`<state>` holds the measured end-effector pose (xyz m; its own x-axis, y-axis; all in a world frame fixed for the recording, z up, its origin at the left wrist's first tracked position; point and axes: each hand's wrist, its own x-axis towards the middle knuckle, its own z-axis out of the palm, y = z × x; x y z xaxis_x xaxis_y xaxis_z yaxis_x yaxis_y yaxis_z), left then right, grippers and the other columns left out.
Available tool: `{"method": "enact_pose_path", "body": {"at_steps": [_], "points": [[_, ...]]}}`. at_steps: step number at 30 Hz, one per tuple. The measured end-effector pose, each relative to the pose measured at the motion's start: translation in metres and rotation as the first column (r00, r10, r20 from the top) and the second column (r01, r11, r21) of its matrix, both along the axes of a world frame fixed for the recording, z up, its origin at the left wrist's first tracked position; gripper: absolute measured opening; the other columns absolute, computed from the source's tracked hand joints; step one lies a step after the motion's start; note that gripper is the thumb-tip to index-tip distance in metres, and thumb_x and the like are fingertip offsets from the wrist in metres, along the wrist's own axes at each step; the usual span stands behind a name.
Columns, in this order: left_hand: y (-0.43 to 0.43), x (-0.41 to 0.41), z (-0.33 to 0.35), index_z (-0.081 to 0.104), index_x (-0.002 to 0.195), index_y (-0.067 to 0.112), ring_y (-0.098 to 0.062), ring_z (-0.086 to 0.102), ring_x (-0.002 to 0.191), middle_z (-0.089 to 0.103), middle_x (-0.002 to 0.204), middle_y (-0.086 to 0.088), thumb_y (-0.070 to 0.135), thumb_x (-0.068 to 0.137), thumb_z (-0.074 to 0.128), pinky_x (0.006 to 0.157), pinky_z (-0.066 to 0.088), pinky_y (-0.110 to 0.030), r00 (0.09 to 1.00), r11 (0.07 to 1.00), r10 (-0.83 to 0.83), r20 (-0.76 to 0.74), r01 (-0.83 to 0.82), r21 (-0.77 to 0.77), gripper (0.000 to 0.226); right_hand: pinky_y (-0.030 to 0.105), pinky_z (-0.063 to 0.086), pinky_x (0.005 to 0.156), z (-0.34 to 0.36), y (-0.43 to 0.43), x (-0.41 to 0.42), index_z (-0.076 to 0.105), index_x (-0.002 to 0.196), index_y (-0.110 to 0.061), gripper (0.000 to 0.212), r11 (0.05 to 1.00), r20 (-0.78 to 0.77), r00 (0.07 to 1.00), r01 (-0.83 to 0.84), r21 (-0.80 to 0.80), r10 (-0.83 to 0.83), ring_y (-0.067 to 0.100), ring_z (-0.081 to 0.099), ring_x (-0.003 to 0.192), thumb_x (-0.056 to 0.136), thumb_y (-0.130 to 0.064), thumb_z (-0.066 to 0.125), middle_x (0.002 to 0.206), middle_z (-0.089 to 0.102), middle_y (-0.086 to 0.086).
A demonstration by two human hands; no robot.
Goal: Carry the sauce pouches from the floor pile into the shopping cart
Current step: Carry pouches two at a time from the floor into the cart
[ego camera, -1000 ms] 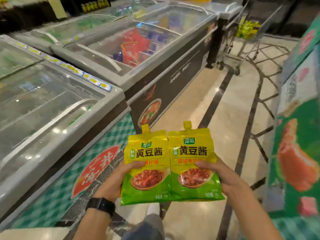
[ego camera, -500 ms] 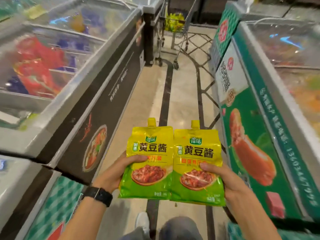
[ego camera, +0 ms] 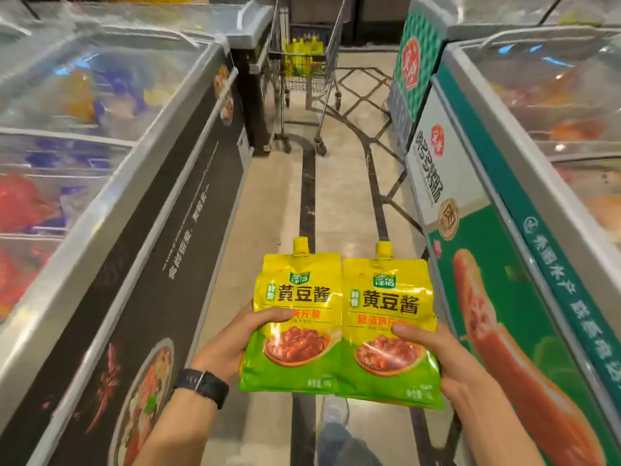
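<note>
I hold two yellow-green sauce pouches side by side in front of me, spouts up. My left hand (ego camera: 232,344) grips the left sauce pouch (ego camera: 295,297), thumb across its front. My right hand (ego camera: 447,358) grips the right sauce pouch (ego camera: 386,304) the same way. The shopping cart (ego camera: 304,72) stands at the far end of the aisle, straight ahead, with several yellow pouches inside it. The floor pile is out of view.
A chest freezer (ego camera: 141,183) with a dark printed side lines the left of the aisle. A green-sided freezer (ego camera: 497,230) lines the right. The tiled floor (ego camera: 339,196) between them runs to the cart. My shoe (ego camera: 334,410) shows below the pouches.
The view has swung right and forward along the aisle; the cart now sits centred and closer. Both hands keep the same grip on the pouches.
</note>
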<state>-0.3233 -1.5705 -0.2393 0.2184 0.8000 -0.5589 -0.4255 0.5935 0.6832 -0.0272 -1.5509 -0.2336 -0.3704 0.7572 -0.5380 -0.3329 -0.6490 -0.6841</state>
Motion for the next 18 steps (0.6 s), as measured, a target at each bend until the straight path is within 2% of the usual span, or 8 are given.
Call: {"method": "enact_pose_path", "body": {"at_steps": [5,10,12,14,16,18], "points": [[0.121,-0.002,0.011,0.060,0.131,0.003,-0.040,0.070,0.103,0.066,0.125,-0.025,0.018,0.038,0.099,0.093,0.054,-0.053,0.999,0.999,0.041,-0.022,-0.041,0.002,0.101,0.057,0.054,0.087,0.008,0.131,-0.004,0.060,0.126,0.000,0.095,1.000,-0.020,1.000,-0.013,-0.006,0.013,0.047,0.063,0.109,0.039,-0.008,0.097,0.123,0.063,0.029],[0.236,-0.014,0.017,0.058,0.133,0.005,-0.044,0.064,0.113,0.064,0.128,-0.025,0.018,0.043,0.098,0.095,0.053,-0.055,0.999,0.999,0.051,-0.018,-0.051,0.018,0.100,0.059,0.051,0.092,0.015,0.253,-0.016,0.060,0.127,-0.003,0.096,1.000,-0.040,0.999,-0.021,-0.006,0.021,0.047,0.062,0.112,0.038,-0.007,0.097,0.124,0.063,0.028],[0.293,-0.023,0.013,0.058,0.132,0.007,-0.044,0.064,0.112,0.066,0.126,-0.024,0.021,0.040,0.099,0.096,0.052,-0.056,0.999,1.000,0.027,-0.031,-0.027,0.015,0.102,0.059,0.053,0.089,0.013,0.309,-0.023,0.067,0.119,-0.005,0.090,1.000,-0.053,0.998,-0.029,-0.006,0.028,0.046,0.064,0.108,0.035,-0.006,0.098,0.121,0.065,0.027],[0.332,-0.028,0.016,0.060,0.130,0.008,-0.042,0.068,0.107,0.068,0.123,-0.023,0.027,0.037,0.100,0.096,0.052,-0.056,0.998,0.999,0.014,-0.063,-0.011,0.049,0.103,0.055,0.058,0.079,0.018,0.346,-0.031,0.077,0.100,-0.008,0.071,1.000,-0.076,0.997,-0.018,0.012,0.019,0.042,0.069,0.098,0.032,-0.004,0.097,0.111,0.070,0.025],[0.391,-0.038,0.011,0.062,0.127,0.008,-0.039,0.071,0.099,0.070,0.120,-0.022,0.029,0.034,0.100,0.089,0.057,-0.052,0.997,0.999,-0.007,-0.071,0.010,0.046,0.103,0.054,0.059,0.074,0.019,0.398,-0.041,0.078,0.094,-0.008,0.060,1.000,-0.070,0.998,-0.002,0.003,0.002,0.041,0.071,0.093,0.037,0.000,0.094,0.108,0.071,0.025],[0.450,-0.047,0.014,0.062,0.127,0.007,-0.037,0.073,0.093,0.071,0.117,-0.022,0.027,0.030,0.101,0.081,0.061,-0.047,0.997,0.999,-0.028,-0.067,0.030,0.029,0.107,0.055,0.059,0.073,0.020,0.450,-0.051,0.074,0.105,-0.005,0.077,0.999,-0.034,0.999,0.034,0.001,-0.034,0.044,0.070,0.094,0.031,-0.002,0.097,0.111,0.069,0.027]]}}
